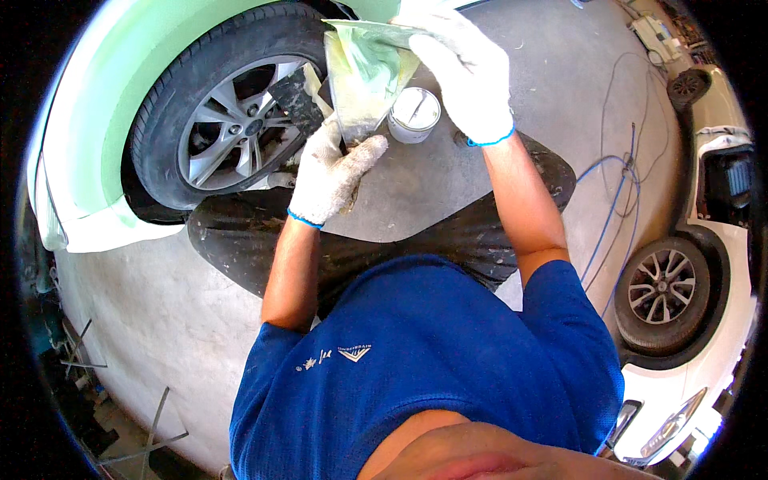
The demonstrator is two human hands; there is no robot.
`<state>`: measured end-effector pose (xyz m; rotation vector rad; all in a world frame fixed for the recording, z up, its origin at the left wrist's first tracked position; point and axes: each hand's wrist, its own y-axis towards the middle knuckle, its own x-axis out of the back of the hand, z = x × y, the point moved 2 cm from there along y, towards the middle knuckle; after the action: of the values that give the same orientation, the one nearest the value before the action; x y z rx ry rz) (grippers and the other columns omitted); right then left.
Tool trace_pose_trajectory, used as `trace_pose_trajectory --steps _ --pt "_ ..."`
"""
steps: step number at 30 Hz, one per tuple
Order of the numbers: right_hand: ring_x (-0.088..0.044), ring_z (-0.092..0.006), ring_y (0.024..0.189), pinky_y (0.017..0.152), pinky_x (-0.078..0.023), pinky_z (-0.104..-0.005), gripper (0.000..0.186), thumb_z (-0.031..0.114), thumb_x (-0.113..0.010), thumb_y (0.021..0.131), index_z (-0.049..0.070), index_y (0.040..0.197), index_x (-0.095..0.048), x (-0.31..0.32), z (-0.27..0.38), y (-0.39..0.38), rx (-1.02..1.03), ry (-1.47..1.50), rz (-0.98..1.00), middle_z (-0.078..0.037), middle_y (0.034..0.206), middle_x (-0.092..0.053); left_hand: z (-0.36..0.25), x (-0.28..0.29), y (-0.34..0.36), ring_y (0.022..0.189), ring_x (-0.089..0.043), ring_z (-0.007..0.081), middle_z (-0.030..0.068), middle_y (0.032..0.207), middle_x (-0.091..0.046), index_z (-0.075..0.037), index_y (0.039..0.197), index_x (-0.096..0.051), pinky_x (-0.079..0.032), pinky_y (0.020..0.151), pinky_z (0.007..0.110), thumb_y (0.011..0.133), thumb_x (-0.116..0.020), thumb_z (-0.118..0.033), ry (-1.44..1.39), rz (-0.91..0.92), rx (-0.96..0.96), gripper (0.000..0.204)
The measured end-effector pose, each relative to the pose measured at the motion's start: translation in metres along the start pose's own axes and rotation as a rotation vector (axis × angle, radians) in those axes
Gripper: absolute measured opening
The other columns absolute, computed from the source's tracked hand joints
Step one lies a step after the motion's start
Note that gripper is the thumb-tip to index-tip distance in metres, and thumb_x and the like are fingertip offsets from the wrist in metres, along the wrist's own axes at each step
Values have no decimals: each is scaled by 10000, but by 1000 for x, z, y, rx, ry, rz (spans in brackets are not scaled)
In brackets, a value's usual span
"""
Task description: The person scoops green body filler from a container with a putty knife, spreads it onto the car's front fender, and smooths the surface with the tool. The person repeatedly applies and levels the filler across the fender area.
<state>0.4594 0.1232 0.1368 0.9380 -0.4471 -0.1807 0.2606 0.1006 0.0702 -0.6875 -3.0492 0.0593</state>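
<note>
My left hand (332, 168), in a white knit glove, grips a translucent mixing plate (354, 100) smeared with pale green paste and a dark, stained flat scraper (298, 104). My right hand (464, 80), also gloved, holds a flat, paste-coated spreader (368, 32) over the plate's upper part. An open round tin (414, 116) stands on the floor between my hands, with something thin across its top. Just left of them is a car wheel (244, 128) under a pale green wheel arch (96, 136).
My dark-trousered legs (240, 240) are folded on the grey concrete floor (136, 312). A white car (680, 392) stands at the right. Blue and dark hoses (620, 200) trail across the floor beside it. Metal stands (164, 432) lie at the lower left.
</note>
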Motion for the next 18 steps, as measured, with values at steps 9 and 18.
trace_pose_trajectory --steps 9,18 --pt "-643 -288 945 822 -538 -384 240 85 -588 839 124 1042 -709 -6 4 -25 143 -501 36 -78 978 -689 8 11 8 945 -605 136 81 1061 -684 8 1227 -600 -480 877 293 873 -709 -104 122 -97 -191 387" --pt "-643 -300 894 792 -544 -376 261 58 -608 804 106 1048 -688 -23 7 -32 97 -445 45 -94 1009 -666 19 9 13 938 -633 168 111 1053 -695 18 1242 -586 -496 877 319 870 -712 -151 226 -78 -164 427"
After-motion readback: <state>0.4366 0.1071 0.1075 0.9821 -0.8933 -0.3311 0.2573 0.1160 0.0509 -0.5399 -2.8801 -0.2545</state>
